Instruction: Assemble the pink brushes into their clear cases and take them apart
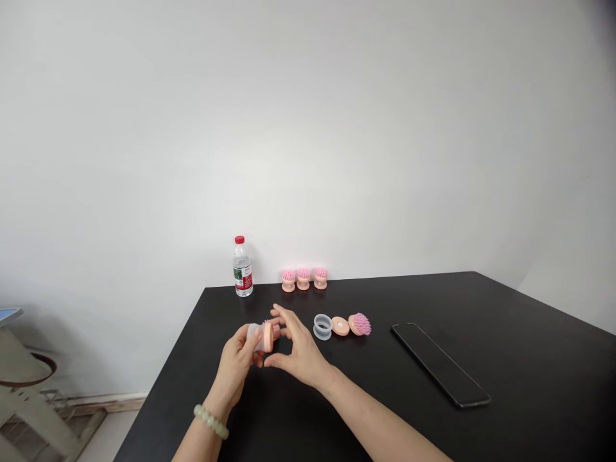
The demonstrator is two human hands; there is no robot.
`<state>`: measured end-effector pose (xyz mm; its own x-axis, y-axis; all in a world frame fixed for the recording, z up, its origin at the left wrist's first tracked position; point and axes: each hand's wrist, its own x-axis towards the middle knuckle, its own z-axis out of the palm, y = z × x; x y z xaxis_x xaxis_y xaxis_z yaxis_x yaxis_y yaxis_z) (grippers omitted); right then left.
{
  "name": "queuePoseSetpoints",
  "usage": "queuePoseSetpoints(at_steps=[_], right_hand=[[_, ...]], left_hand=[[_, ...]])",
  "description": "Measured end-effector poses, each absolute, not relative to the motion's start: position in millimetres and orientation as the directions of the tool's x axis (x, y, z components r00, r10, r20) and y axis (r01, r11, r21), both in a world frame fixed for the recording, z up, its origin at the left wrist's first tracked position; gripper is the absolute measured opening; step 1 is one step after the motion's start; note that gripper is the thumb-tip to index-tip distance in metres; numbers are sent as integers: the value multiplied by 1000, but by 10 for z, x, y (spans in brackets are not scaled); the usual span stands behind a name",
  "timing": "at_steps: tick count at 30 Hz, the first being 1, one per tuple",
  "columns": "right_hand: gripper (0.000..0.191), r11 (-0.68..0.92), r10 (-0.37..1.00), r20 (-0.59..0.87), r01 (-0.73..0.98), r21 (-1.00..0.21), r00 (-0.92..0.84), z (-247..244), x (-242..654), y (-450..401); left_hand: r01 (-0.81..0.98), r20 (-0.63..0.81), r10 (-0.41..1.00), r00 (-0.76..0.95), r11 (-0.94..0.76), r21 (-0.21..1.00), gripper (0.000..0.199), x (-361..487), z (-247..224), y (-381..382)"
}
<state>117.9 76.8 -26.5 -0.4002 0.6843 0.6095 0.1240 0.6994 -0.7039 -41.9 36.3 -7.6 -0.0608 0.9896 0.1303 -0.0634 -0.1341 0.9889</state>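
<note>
My left hand (240,353), with a bead bracelet at the wrist, is closed around a translucent ring with a peach disc (268,337) on its right end. Pink bristles (275,326) show just behind the disc, partly hidden, so I cannot tell whether they belong to the held piece. My right hand (301,353) is beside the disc, thumb and fingers spread apart. On the table to its right lie a second translucent ring (323,327), a loose peach disc (341,326) and a peach brush head with pink bristles (360,325).
Three assembled pink-bristled scalp brushes (303,280) stand in a row at the back of the black table (385,385), near the wall. A red-capped water bottle (243,269) is to their left. A dark phone-like slab (440,366) lies on the right.
</note>
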Motion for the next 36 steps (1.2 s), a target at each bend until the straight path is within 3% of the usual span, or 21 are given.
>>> queuePoseSetpoints(at_steps=[4, 7, 10, 13, 15, 19, 22, 29, 36], right_hand=[[32, 618, 752, 521, 158, -770, -404, -248, 1144, 728], [43, 703, 694, 605, 185, -687, -389, -193, 1144, 685], [50, 824, 565, 740, 209, -526, -365, -121, 1203, 704], [55, 838, 538, 791, 289, -463, -292, -67, 1313, 800], [60, 805, 575, 769, 359, -472, -279, -59, 1392, 880], [70, 691, 688, 618, 605, -396, -381, -118, 1497, 989], [63, 622, 752, 495, 716, -315, -435, -220, 1480, 998], [34, 520, 825, 400, 812, -265, -399, -448, 1268, 1040], [29, 494, 852, 351, 819, -293, -388, -496, 1233, 1162]], left_hand=[[-11, 145, 985, -89, -146, 989, 47, -400, -96, 362], [16, 123, 983, -139, -122, 992, 50, -415, -139, 395], [43, 104, 966, -235, -97, 994, 56, -503, -160, 445], [143, 144, 930, -338, -100, 985, 53, -638, -154, 494], [252, 203, 906, -372, -112, 961, 45, -717, -158, 525], [454, 316, 873, -372, -126, 882, 50, -790, -227, 590], [550, 356, 870, -341, -122, 826, 41, -798, -314, 639], [658, 363, 887, -285, -95, 747, 41, -812, -468, 728], [678, 348, 903, -252, -92, 729, 48, -789, -522, 802]])
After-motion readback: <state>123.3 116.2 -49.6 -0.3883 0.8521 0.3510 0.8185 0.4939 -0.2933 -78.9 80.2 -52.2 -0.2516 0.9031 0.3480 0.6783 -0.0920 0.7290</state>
